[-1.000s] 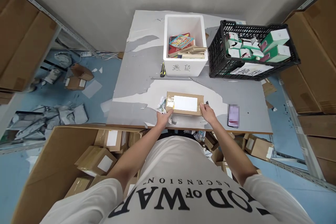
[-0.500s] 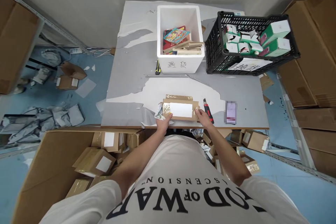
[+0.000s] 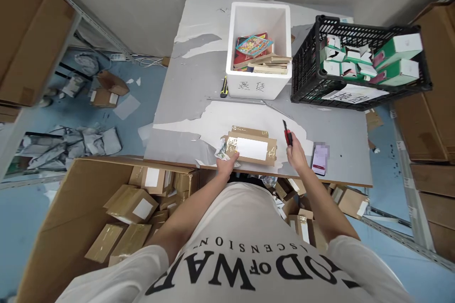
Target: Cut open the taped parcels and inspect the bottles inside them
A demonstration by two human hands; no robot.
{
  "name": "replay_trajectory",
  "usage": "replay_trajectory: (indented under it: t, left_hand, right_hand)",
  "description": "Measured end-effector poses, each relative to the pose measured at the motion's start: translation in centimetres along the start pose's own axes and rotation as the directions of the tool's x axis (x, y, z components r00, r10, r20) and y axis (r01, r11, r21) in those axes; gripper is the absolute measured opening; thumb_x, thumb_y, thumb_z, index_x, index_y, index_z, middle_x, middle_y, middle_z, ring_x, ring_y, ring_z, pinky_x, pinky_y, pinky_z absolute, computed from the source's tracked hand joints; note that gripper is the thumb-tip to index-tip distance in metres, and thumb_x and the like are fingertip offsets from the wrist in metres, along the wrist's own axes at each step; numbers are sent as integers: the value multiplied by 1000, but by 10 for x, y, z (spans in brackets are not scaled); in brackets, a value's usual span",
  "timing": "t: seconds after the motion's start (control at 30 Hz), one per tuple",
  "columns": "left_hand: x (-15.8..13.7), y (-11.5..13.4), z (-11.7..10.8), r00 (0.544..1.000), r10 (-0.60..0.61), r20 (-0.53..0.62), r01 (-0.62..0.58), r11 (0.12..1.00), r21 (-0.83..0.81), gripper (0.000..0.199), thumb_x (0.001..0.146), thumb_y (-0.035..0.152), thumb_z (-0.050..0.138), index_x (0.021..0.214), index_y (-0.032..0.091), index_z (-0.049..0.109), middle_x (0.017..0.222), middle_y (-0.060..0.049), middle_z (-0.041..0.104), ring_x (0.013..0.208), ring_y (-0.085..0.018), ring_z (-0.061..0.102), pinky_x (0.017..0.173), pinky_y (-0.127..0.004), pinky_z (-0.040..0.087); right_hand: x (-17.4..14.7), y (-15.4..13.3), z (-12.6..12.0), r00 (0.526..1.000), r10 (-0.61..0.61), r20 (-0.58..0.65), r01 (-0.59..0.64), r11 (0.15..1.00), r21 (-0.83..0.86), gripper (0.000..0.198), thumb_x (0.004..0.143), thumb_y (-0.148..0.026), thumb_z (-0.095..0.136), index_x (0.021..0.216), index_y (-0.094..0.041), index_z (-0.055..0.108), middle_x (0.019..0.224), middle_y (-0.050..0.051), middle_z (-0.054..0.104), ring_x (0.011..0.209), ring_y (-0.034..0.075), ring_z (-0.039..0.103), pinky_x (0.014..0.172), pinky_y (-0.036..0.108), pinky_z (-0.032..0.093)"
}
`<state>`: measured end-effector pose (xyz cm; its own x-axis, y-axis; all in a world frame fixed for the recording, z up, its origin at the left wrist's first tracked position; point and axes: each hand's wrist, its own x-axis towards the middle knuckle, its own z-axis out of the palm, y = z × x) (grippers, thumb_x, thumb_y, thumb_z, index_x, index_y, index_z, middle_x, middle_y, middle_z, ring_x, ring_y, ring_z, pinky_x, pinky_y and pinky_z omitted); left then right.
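A small cardboard box (image 3: 272,151) with a blank white label and clear tape lies near the table's front edge. My left hand (image 3: 227,163) grips its left front corner, next to a crumpled piece of printed paper (image 3: 221,150). To the right of the box, my right hand (image 3: 297,152) is closed around a red and black utility knife (image 3: 287,136), raised with its tip pointing away from me. The phone (image 3: 320,158) lies just right of that hand.
Behind the box stand a white foam box (image 3: 258,86) of books and a black plastic crate (image 3: 305,94) of green-white cartons. A yellow and black cutter (image 3: 223,87) lies by the foam box. A large carton (image 3: 60,218) of parcels is at my left front.
My right hand has let go of the box's right side and picked up the utility knife from the table. My left hand stays on the box. The camera view has shifted.
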<state>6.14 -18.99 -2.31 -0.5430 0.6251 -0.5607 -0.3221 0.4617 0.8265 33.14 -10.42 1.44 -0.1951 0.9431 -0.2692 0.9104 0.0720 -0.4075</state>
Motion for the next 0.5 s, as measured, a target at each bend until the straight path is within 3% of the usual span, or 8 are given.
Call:
replay_trajectory:
  t: [0.03,0.07,0.1,0.17,0.23,0.3,0.5]
  left_hand:
    - [-1,1,1,1000,-3,-5,3,1000,-4,61,59,24,87,113,16,61,118,-12,67,109,-24,65,101,-39,49]
    - [-2,2,1,1000,0,-9,0,1000,-6,59,59,24,87,112,15,61,118,-12,67,109,-24,65,101,-39,49]
    - [-2,3,2,1000,6,-13,-6,1000,-7,58,60,23,86,111,15,61,118,-12,67,108,-23,65,100,-39,49]
    - [-3,4,3,1000,24,-12,-25,1000,-14,57,60,23,86,111,15,61,117,-12,68,106,-23,66,99,-38,50]
    - [-3,3,4,999,33,0,-33,999,-21,56,60,22,85,111,15,61,115,-11,68,104,-23,66,97,-38,51]
    - [-2,2,4,1000,26,5,-26,999,-22,55,60,23,84,110,15,62,114,-11,69,103,-22,67,96,-37,52]
    - [0,-1,3,999,48,21,-48,999,2,57,59,26,85,110,15,63,113,-10,69,103,-23,67,96,-38,52]
  right_hand:
    - [0,-16,-10,990,-133,41,133,991,-14,68,93,-21,27,154,-19,-2,130,15,53,110,26,56,91,39,47]
    - [0,-35,-18,952,-278,129,284,958,-32,69,93,-20,29,155,-23,-1,128,13,54,106,24,58,89,36,48]
    - [1,-54,-24,889,-396,229,420,905,-64,70,91,-17,30,155,-29,3,129,10,54,104,23,59,86,35,48]
    - [4,-89,-27,776,-491,395,581,801,-147,73,89,-10,32,153,-36,10,130,8,54,97,22,63,78,33,48]
    - [8,-113,-23,721,-491,489,645,734,-213,71,89,-9,33,153,-37,15,130,10,55,93,21,65,75,31,48]
    - [12,-126,-19,706,-473,528,665,699,-262,69,91,-9,33,152,-36,17,129,11,55,91,21,66,73,30,47]
    - [16,-129,-20,661,-481,576,720,624,-304,66,93,-10,31,153,-34,17,124,12,57,91,22,66,70,29,46]
